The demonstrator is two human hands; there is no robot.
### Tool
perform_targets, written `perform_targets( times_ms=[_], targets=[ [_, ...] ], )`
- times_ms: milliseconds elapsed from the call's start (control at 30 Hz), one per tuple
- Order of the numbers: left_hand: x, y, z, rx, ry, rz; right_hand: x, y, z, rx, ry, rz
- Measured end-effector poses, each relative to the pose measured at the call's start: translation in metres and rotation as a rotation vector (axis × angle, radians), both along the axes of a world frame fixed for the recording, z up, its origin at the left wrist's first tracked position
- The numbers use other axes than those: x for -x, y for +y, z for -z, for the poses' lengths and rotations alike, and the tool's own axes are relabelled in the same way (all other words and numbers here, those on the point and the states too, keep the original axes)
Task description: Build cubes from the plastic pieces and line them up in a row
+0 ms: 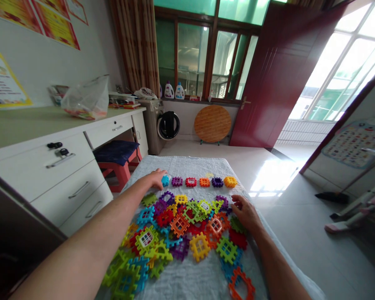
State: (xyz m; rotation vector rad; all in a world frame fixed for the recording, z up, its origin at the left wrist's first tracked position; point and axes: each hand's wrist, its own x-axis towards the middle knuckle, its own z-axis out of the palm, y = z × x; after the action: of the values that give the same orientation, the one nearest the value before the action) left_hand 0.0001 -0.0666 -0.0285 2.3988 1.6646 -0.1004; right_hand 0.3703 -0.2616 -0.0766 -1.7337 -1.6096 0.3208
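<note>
My left hand (157,178) is at the left end of a row of plastic pieces, its fingers around a light blue piece (165,181). Beside it in the row stand a purple piece (177,181), a red one (191,182), an orange one (204,182), a dark purple one (217,182) and a yellow one (230,181). My right hand (244,209) rests at the right edge of a heap of colourful interlocking pieces (179,225), near a purple piece (221,202), its fingers bent and apart.
A pale cloth (203,164) covers the table. To the left are a white desk (62,156) with a plastic bag (87,100) and a red stool (120,168) with a dark cushion. Beyond the table are a washing machine (153,125) and a round wooden board (212,123).
</note>
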Motion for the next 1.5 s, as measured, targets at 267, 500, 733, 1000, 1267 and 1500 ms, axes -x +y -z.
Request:
perform_targets(
  times_ms=[267,500,733,1000,1267,1500],
  targets=[
    [0.02,-0.032,-0.016,-0.132,-0.037,-0.015,0.0,0.001,0.001,-0.026,0.001,0.012],
    [0.026,-0.121,-0.034,-0.294,-0.296,0.085,0.0,0.003,0.003,-0.028,-0.008,0.015],
    [0.015,-0.188,-0.04,-0.36,-0.509,0.026,0.012,-0.001,-0.005,-0.006,-0.017,0.012],
    [0.03,-0.17,0.0,-0.374,-0.637,-0.205,0.018,-0.004,-0.01,0.0,-0.021,-0.027],
    [0.048,-0.164,0.021,-0.391,-0.611,-0.174,0.029,-0.008,-0.015,0.0,0.002,-0.088],
    [0.045,-0.16,0.031,-0.347,-0.47,-0.155,0.031,-0.006,-0.013,-0.024,-0.097,-0.149]
  ],
)
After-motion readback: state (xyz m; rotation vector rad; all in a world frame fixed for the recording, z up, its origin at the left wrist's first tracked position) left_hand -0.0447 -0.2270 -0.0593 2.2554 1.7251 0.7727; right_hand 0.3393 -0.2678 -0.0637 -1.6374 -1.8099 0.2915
